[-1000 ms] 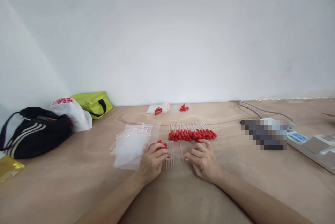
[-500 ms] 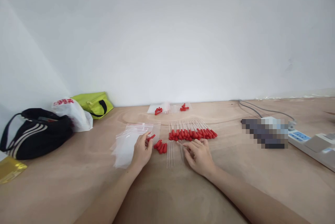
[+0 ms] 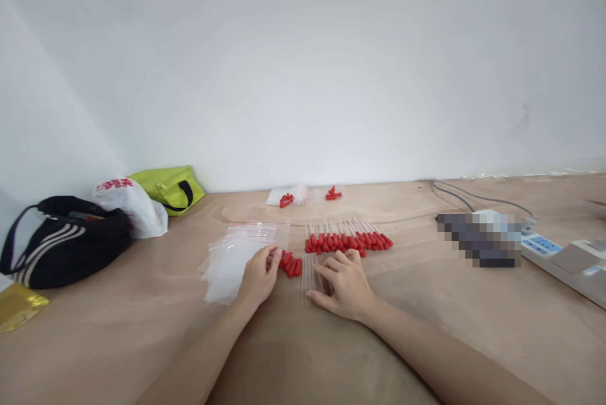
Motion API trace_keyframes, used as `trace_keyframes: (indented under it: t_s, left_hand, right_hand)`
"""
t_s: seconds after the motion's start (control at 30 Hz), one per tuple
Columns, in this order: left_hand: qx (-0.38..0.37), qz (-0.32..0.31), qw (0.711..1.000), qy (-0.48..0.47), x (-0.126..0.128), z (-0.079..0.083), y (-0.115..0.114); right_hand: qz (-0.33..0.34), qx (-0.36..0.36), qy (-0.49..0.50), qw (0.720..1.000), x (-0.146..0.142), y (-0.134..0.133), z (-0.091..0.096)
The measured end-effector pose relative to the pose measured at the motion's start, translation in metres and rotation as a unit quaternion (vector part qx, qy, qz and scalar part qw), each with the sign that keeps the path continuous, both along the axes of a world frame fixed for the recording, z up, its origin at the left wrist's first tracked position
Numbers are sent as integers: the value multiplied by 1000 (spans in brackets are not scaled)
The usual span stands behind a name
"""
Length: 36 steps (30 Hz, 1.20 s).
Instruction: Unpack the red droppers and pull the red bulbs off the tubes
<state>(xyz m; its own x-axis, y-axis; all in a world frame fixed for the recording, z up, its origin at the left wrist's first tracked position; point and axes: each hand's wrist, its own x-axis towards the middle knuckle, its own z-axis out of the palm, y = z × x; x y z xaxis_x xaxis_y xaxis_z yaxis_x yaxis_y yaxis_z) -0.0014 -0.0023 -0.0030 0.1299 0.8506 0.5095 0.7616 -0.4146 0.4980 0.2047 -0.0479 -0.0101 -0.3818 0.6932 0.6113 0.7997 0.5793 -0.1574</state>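
Head view: on the wooden table, a row of droppers lies finished, each glass stem already capped with a red bulb, at one o'clock from the hands. A few loose red bulbs and several bare glass tubes lie between the hands and are not yet joined.

The left hand is curled, with its fingertips touching the loose bulbs at its two o'clock. Whether it pinches one I cannot tell. The right hand lies palm down and slack on the bare tubes, gripping nothing.

The stack of clear zip bags, at ten o'clock from the left hand, looks empty and flat. At twelve o'clock, by the wall, two small filled bags hold red pieces and thin stems.

Far out at nine o'clock sit a black bag, a white plastic bag and a green bag, whose contents are hidden. A power strip lies at three o'clock.
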Motion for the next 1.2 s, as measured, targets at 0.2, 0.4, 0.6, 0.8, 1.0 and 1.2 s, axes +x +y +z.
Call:
trace_keyframes:
  t_s: [0.2, 0.4, 0.6, 0.8, 1.0, 1.2]
  left_hand:
    - [18, -14, 1000, 16, 0, -3, -1]
    - [119, -21, 991, 59, 1, 1, -5]
    - [100, -56, 989, 99, 17, 12, -14]
    - [85, -80, 983, 139, 49, 16, 2]
    - [96, -82, 986, 109, 69, 13, 18]
    - [129, -68, 989, 22, 52, 10, 7]
  right_hand:
    - [4, -3, -1, 1000, 2, -3, 3]
    - [5, 22, 71, 997, 25, -13, -2]
    - [2, 14, 99, 995, 48, -21, -4]
    - [10, 14, 101, 995, 47, -19, -5]
    - [8, 19, 93, 995, 48, -17, -5]
    - [13, 36, 100, 994, 47, -16, -4]
